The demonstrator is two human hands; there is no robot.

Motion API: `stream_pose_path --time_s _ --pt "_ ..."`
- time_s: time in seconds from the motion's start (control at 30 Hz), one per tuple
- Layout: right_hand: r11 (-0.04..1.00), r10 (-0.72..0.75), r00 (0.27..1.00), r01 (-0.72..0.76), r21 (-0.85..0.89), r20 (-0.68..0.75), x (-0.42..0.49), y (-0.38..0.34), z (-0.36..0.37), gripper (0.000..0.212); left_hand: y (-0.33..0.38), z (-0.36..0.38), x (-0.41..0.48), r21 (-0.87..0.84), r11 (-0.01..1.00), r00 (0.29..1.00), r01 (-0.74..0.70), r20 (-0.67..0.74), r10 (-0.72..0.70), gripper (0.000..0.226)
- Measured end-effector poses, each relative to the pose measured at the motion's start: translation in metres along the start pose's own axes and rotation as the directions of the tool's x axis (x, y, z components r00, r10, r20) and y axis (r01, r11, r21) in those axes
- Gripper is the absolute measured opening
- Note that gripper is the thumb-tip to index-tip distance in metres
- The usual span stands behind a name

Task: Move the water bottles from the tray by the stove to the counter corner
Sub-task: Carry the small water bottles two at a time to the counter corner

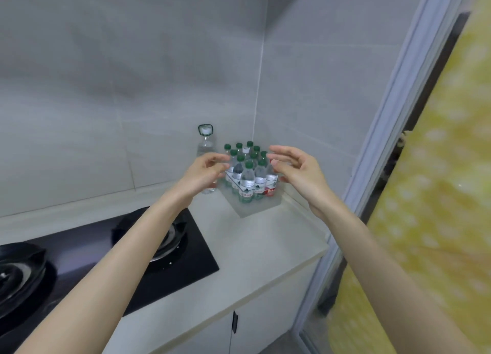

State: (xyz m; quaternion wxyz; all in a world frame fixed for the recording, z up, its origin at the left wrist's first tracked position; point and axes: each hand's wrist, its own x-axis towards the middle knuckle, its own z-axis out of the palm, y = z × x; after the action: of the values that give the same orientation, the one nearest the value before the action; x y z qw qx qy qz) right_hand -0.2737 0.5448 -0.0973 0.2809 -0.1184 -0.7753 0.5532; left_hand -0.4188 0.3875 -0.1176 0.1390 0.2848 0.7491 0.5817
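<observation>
The left hand (206, 172) and the right hand (297, 170) are both held out over the far corner of the worktop (252, 242). Their fingers are loosely curved and grasp nothing. They flank the bottle cluster at its 9 and 3 o'clock; whether any fingertip touches a bottle cannot be told.

The grey tiled wall (132, 74) fills the frame from 9 to 1 o'clock. One blurred yellow cloth (438, 194) runs down the 3 o'clock edge. One black hob (196, 247) with two burners (172, 236) lies at 8 o'clock.

One clear tray (256, 208) stands at the hob's 2 o'clock, close to the wall corner. One large bottle (205, 143), with a white cap and a green carrying ring, stands on the worktop at the tray's 10 o'clock, partly behind the left hand.

The small water bottles (246, 183) stand upright and packed together in the tray. Twelve show: ten with green caps, one white-capped bottle (246, 150) in the middle, and one red-labelled bottle (271, 184) at the cluster's 4 o'clock.
</observation>
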Motion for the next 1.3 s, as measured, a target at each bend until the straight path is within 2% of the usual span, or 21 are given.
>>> stream_pose_path --time_s 0.17,0.4,0.47,0.63,0.77,1.0,1.13,1.2,1.3 --pt "0.998 0.049 0.999 -0.048 -0.046 0.013 0.079 0.048 0.009 0.028 -0.05 0.009 0.09 0.058 0.994 0.996 0.092 0.015 -0.093 0.027" --pt "0.977 0.1 0.992 -0.084 -0.198 0.073 0.182 0.115 0.023 0.029 -0.111 0.026 0.188 0.181 0.953 0.966 0.242 0.041 -0.254 0.029" --pt "0.963 0.103 0.992 -0.082 -0.256 0.071 0.205 0.133 0.024 0.028 -0.122 0.036 0.204 0.219 0.948 0.968 0.232 0.045 -0.248 0.025" --pt "0.923 0.145 0.984 -0.098 -0.373 0.1 0.263 0.185 0.03 0.027 -0.156 0.063 0.237 0.365 0.912 0.971 0.186 0.074 -0.227 0.043" --pt "0.877 0.182 0.969 -0.082 -0.474 0.169 0.294 0.222 0.031 0.035 -0.177 0.089 0.253 0.457 0.875 0.963 0.159 0.123 -0.239 0.042" --pt "0.827 0.154 0.914 0.088 -0.556 0.374 0.342 0.279 0.041 0.052 -0.204 0.118 0.265 0.614 0.774 0.961 0.156 0.086 -0.262 0.044" --pt "0.819 0.081 0.904 0.18 -0.545 0.419 0.353 0.305 0.041 0.041 -0.217 0.127 0.269 0.707 0.677 0.941 0.205 0.048 -0.335 0.051" --pt "0.817 0.045 0.902 0.213 -0.535 0.428 0.353 0.316 0.041 0.04 -0.222 0.13 0.268 0.709 0.667 0.941 0.229 0.014 -0.339 0.05" --pt "0.864 0.035 0.907 0.184 -0.468 0.42 0.354 0.323 0.04 0.041 -0.229 0.131 0.262 0.657 0.707 0.95 0.261 -0.043 -0.311 0.045"
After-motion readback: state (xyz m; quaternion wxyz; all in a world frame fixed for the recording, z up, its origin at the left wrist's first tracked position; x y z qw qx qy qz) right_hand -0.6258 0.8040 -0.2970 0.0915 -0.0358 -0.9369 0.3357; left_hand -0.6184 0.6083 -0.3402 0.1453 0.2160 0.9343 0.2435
